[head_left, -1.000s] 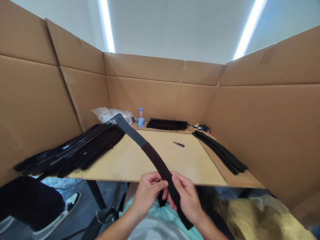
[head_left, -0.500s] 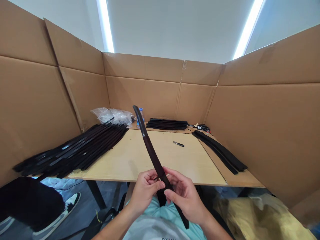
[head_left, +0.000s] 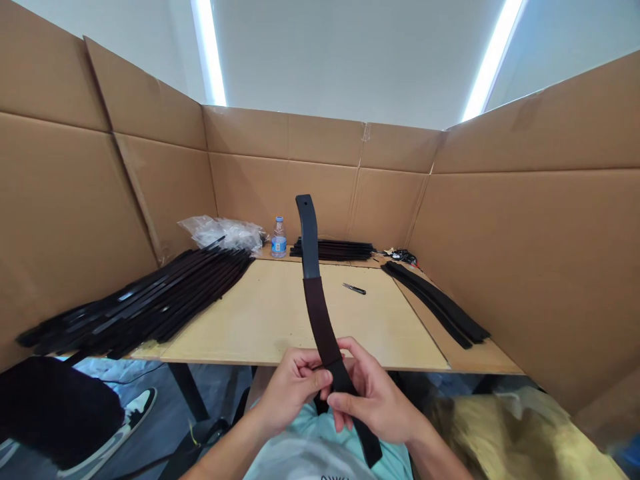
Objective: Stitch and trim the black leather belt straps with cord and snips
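A long, curved black strip (head_left: 320, 310) rises from my lap over the table's front edge. It has a dark reddish-brown section in the middle and a small hole near its far tip. My left hand (head_left: 300, 387) pinches its left edge with thumb and fingers. On the other side, lower down, my right hand (head_left: 373, 393) grips it with the thumb on top and the fingers behind. Its lower end hangs past my right hand. Parts of the fingers behind the strip are hidden.
Many similar strips (head_left: 150, 300) lie piled at left; more strips (head_left: 345, 250) lie at the back, and black strips (head_left: 435, 300) at right. Small snips (head_left: 355, 289) rest on the table (head_left: 260, 320). A water bottle (head_left: 279, 239) stands near a plastic bag (head_left: 223, 233). Cardboard walls (head_left: 280, 187) surround the table.
The strip has turned, so its broad face and the hole show now. Its far tip has swung right and slightly up, uncovering the bottle. Both hands still hold it.
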A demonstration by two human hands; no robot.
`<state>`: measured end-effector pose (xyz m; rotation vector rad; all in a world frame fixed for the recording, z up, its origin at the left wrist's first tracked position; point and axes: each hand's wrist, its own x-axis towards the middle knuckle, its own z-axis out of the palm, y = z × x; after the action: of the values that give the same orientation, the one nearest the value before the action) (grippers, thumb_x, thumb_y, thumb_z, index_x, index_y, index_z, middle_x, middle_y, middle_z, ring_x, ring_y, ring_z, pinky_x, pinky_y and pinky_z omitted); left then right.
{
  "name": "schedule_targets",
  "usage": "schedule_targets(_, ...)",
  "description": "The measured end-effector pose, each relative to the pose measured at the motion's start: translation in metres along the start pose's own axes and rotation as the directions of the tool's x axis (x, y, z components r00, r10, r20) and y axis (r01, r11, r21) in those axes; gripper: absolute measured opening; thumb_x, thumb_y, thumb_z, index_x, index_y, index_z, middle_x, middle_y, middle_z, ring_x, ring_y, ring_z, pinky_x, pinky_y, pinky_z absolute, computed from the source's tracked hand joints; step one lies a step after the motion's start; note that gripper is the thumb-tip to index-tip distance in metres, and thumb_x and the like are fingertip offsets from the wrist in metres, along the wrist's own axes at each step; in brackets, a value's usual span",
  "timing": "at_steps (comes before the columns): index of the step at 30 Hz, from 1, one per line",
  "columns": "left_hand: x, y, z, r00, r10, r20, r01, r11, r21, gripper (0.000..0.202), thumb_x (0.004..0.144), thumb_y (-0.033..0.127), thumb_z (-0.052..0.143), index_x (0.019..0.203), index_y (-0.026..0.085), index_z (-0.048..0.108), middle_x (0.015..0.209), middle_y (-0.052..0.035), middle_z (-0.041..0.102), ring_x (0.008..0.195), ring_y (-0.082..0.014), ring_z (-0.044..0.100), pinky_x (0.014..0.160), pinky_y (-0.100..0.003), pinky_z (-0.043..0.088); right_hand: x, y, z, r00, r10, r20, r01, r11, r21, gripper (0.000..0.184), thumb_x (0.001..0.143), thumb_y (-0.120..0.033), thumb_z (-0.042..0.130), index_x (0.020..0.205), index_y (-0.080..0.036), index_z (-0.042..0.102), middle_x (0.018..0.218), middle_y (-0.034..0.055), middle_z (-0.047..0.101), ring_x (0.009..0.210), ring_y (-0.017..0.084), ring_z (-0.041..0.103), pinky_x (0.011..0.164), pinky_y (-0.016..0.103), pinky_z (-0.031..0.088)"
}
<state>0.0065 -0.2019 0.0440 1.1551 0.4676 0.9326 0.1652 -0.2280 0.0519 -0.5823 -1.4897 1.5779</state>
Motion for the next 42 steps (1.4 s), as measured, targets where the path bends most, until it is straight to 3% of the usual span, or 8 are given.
schedule_targets(4, -0.001, 0.002, -0.002, 0.997, 0.000, 0.079, 0.006, 0.997, -0.075, 0.036, 0.072, 0.041, 0.073, 0.094, 0.013, 0.069, 0.044, 0.0040, 0.048, 0.041, -0.0138, 0.052, 0.049, -0.026, 0.042, 0.003, 0.007, 0.001, 0.997, 0.012, -0.074, -0.011, 1.000, 0.013, 0.047, 0.089, -0.049, 0.056, 0.121, -0.016, 0.046, 0.072, 0.0044, 0.068, 0.047, 0.009, 0.058, 0.045, 0.018, 0.044)
schedule_targets(9, -0.003, 0.008, 0.003, 0.998, 0.056, 0.010, -0.056, 0.996, 0.073, 0.029, 0.078, 0.038, 0.067, 0.081, 0.009, 0.069, 0.051, -0.0030, 0.058, 0.048, -0.0147, 0.056, 0.048, -0.023, 0.039, 0.007, 0.009, 0.007, 0.974, -0.017, -0.226, -0.002, 0.997, -0.082, 0.041, 0.092, -0.052, 0.047, 0.086, -0.013, 0.058, 0.057, 0.0015, 0.062, 0.036, 0.006, 0.046, 0.036, 0.016, 0.034)
schedule_targets(15, -0.001, 0.007, 0.004, 0.985, 0.086, -0.149, -0.057, 0.980, 0.192, 0.038, 0.071, 0.044, 0.071, 0.056, 0.011, 0.060, 0.041, 0.0029, 0.047, 0.038, -0.0034, 0.022, 0.039, -0.020, 0.010, 0.008, 0.013, 0.010, 0.945, -0.099, -0.310, 0.029, 0.975, -0.222, 0.046, 0.095, -0.049, 0.044, 0.066, -0.014, 0.051, 0.047, -0.0016, 0.053, 0.033, 0.004, 0.039, 0.034, 0.015, 0.028)
schedule_targets(24, 0.004, 0.007, -0.003, 0.940, 0.090, -0.328, -0.062, 0.993, 0.097, 0.030, 0.064, 0.039, 0.078, 0.063, 0.011, 0.067, 0.040, 0.0049, 0.047, 0.037, -0.0027, 0.025, 0.039, -0.019, 0.013, 0.008, 0.005, -0.002, 0.985, -0.048, -0.165, 0.048, 0.999, -0.005, 0.038, 0.087, -0.037, 0.063, 0.120, -0.020, 0.062, 0.082, 0.0062, 0.067, 0.063, 0.011, 0.056, 0.057, 0.022, 0.044)
schedule_targets(31, 0.006, 0.006, -0.003, 0.918, 0.151, -0.367, -0.090, 0.980, 0.177, 0.027, 0.057, 0.035, 0.082, 0.065, 0.011, 0.072, 0.058, -0.0043, 0.067, 0.058, -0.0160, 0.060, 0.056, -0.024, 0.046, 0.010, 0.009, -0.006, 0.967, -0.118, -0.225, 0.120, 0.993, -0.004, 0.055, 0.073, -0.024, 0.078, 0.124, -0.025, 0.059, 0.081, 0.0019, 0.063, 0.066, 0.011, 0.054, 0.054, 0.020, 0.046)
schedule_targets(34, 0.004, 0.004, -0.001, 0.948, 0.109, -0.300, -0.069, 0.988, 0.140, 0.030, 0.052, 0.031, 0.085, 0.070, 0.011, 0.073, 0.059, -0.0042, 0.067, 0.056, -0.0166, 0.059, 0.053, -0.025, 0.047, 0.011, 0.010, -0.004, 0.975, -0.094, -0.202, 0.100, 0.995, 0.019, 0.054, 0.073, -0.026, 0.078, 0.124, -0.022, 0.058, 0.082, 0.0019, 0.061, 0.057, 0.008, 0.051, 0.047, 0.019, 0.048)
schedule_targets(38, 0.002, 0.005, 0.003, 0.967, 0.104, -0.231, -0.094, 0.994, 0.053, 0.026, 0.056, 0.032, 0.083, 0.066, 0.010, 0.073, 0.059, -0.0042, 0.067, 0.054, -0.0138, 0.058, 0.051, -0.022, 0.046, 0.011, 0.009, 0.002, 0.981, -0.052, -0.185, 0.048, 0.998, -0.029, 0.033, 0.069, -0.029, 0.080, 0.095, -0.013, 0.066, 0.080, 0.0023, 0.059, 0.054, 0.008, 0.051, 0.043, 0.019, 0.050)
schedule_targets(42, 0.001, 0.005, 0.003, 0.968, 0.090, -0.233, -0.081, 0.996, 0.048, 0.027, 0.057, 0.033, 0.083, 0.060, 0.010, 0.070, 0.054, -0.0029, 0.064, 0.045, -0.0100, 0.053, 0.044, -0.019, 0.041, 0.008, 0.008, 0.006, 0.980, -0.038, -0.194, 0.026, 0.998, -0.065, 0.031, 0.073, -0.034, 0.077, 0.085, -0.015, 0.056, 0.077, 0.0001, 0.059, 0.054, 0.009, 0.057, 0.045, 0.020, 0.051)
